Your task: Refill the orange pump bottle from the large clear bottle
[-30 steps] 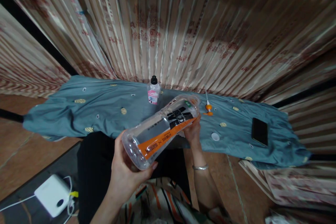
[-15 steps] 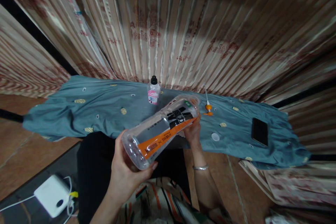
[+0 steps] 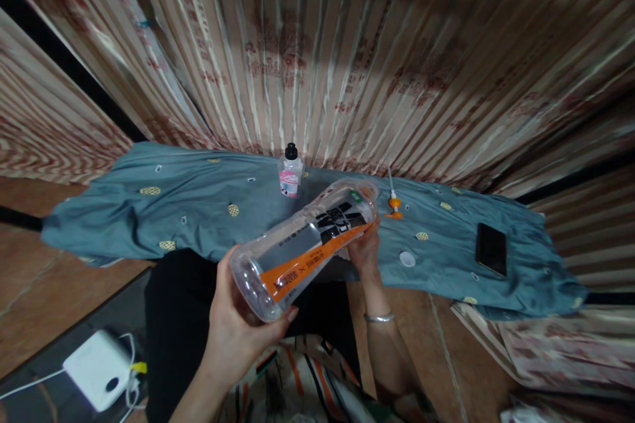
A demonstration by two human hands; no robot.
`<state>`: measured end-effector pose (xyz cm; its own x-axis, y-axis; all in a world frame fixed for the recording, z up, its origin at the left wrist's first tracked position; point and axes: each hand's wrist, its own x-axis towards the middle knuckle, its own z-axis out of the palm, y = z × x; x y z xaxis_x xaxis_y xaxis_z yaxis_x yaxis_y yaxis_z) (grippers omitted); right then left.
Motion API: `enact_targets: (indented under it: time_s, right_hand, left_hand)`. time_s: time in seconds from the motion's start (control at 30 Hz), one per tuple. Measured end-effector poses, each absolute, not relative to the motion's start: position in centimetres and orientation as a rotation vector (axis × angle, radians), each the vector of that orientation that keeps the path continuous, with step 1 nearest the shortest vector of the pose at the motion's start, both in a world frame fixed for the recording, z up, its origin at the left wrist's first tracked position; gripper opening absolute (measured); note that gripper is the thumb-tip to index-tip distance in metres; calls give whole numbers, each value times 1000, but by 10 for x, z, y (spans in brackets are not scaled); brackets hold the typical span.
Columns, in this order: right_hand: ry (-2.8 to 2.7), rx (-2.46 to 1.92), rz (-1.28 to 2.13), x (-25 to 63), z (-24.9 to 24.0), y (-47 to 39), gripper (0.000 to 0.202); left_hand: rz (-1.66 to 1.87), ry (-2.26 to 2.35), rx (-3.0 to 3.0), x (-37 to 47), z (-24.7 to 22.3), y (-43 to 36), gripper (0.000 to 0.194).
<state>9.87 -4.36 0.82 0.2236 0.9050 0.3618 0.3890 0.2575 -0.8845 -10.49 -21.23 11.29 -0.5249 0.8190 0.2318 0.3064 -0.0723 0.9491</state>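
Note:
A large clear plastic bottle (image 3: 305,248) with an orange and black label is held tilted over my lap, its base toward the lower left. My left hand (image 3: 243,317) is wrapped round the base end. Around the other end, my right hand (image 3: 364,244) grips from below and behind, its fingers partly hidden by the bottle. Beyond the bottle, a small clear bottle (image 3: 289,178) with a pink label and black cap stands upright on the teal cloth (image 3: 198,198). An orange pump head (image 3: 393,203) with a thin tube lies to the right.
A round white disc (image 3: 407,259) and a black phone (image 3: 491,249) lie on the cloth at the right. At the lower left, a white box (image 3: 96,370) with cables rests on a dark surface. A striped curtain (image 3: 317,59) hangs behind the cloth.

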Motion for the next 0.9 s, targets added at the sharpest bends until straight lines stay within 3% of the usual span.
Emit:
enact_targets:
  time_s: [0.9]
  right_hand:
    - [-1392,-1286,529,98,8,-43,49]
  left_hand:
    - [1534,1821,1056,-95,139,-211,83]
